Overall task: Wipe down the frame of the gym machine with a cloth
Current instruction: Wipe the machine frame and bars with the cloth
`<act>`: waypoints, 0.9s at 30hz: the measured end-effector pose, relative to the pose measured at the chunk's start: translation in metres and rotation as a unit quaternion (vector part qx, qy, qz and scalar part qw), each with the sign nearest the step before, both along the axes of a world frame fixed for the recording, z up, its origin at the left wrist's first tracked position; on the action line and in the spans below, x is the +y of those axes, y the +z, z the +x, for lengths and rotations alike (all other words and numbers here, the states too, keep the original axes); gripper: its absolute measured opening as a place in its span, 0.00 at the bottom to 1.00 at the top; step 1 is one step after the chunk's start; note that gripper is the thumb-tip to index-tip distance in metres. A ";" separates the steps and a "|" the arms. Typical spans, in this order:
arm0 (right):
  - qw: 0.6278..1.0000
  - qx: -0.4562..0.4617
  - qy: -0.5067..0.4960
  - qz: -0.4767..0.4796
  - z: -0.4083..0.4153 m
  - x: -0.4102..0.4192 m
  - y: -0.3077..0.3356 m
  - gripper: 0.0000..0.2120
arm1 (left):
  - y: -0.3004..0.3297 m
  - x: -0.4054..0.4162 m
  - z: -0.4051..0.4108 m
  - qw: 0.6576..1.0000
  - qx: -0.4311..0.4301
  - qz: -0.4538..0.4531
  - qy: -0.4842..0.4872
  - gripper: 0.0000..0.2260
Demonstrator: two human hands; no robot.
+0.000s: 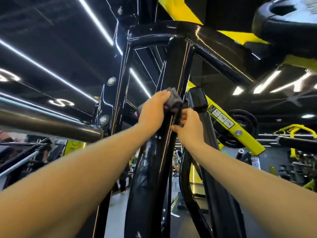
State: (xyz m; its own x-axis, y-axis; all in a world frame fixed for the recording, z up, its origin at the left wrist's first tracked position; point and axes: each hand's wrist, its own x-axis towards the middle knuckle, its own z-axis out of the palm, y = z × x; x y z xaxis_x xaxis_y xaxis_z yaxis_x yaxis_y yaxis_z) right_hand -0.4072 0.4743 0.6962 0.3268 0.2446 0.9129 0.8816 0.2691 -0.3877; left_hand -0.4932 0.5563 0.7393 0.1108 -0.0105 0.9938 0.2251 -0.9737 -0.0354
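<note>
Cloth (173,100), grey and bunched, is pressed against the black upright tube of the frame (173,69), on the tube's front face, well below the joint where the tube meets the cross members at the top. The left hand (152,110) grips the cloth with curled fingers and holds it on the tube. Just beside and a little lower, the right hand (188,126) holds the right edge of the same tube; its fingers are curled round this edge and the thumb lies on the front. Both forearms reach up from the bottom corners of the view. To the right of the tube a yellow arm (240,133) carries a warning sticker, and above it hangs a black weight plate (283,19).
</note>
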 end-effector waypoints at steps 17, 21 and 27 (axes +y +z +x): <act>0.998 0.008 0.059 -0.023 0.006 0.001 -0.035 0.17 | -0.034 0.004 -0.014 0.999 0.041 0.003 0.025 0.23; 0.996 0.021 0.088 -0.027 0.009 0.000 -0.033 0.18 | -0.013 -0.002 0.003 1.000 -0.011 -0.013 0.005 0.25; 0.995 0.012 0.090 -0.030 0.011 0.004 -0.044 0.16 | -0.110 0.009 -0.022 0.998 0.059 -0.008 0.000 0.27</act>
